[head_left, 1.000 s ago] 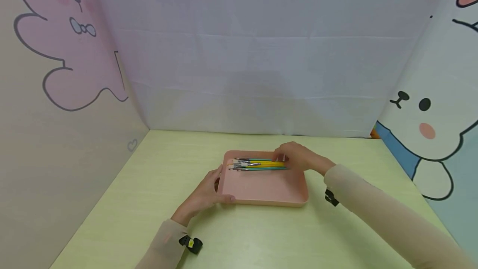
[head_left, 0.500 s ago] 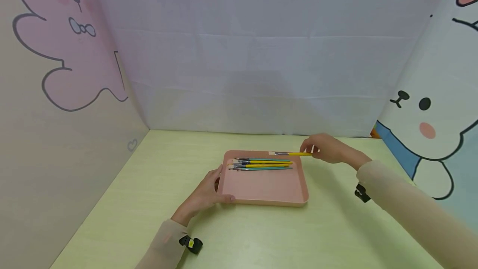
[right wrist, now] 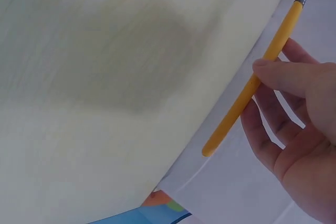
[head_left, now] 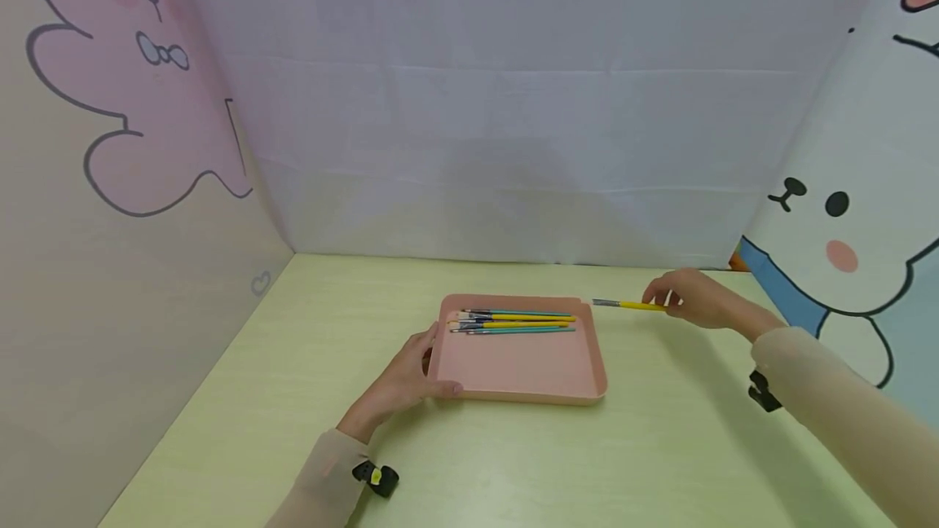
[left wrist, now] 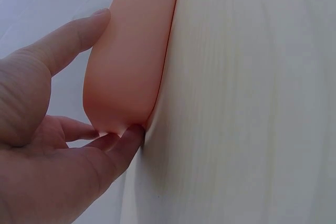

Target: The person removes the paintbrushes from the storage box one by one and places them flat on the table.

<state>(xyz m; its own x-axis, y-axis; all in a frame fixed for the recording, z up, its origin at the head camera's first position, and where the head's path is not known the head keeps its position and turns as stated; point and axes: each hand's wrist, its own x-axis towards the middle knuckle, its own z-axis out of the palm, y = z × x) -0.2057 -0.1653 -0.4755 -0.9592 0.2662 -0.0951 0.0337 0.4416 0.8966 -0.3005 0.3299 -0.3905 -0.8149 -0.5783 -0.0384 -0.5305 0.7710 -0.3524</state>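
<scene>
A pink tray [head_left: 521, 369] rests on the table, with several paintbrushes [head_left: 531, 318] lying side by side along its far half; their handles are yellow or teal. My left hand [head_left: 403, 375] grips the tray's near-left corner. In the left wrist view, the thumb lies against the upper edge of the tray wall [left wrist: 131, 51] and the fingers touch its lower side. Beyond the tray's far-right corner, my right hand [head_left: 693, 298] pinches a yellow paintbrush [head_left: 632, 305] by its handle, bristles pointing left. The right wrist view shows thumb and fingers on the yellow handle [right wrist: 231, 116], held above the table.
The pale yellow-green table [head_left: 242, 422] reaches back to a white cloth backdrop [head_left: 513, 145]. Side panels with cartoon figures [head_left: 836, 251] stand at left and right. A black device [head_left: 376, 477] is strapped at each wrist.
My right hand has lifted a yellow paintbrush out of the tray and carried it right, past the tray's edge. My left hand stays on the tray.
</scene>
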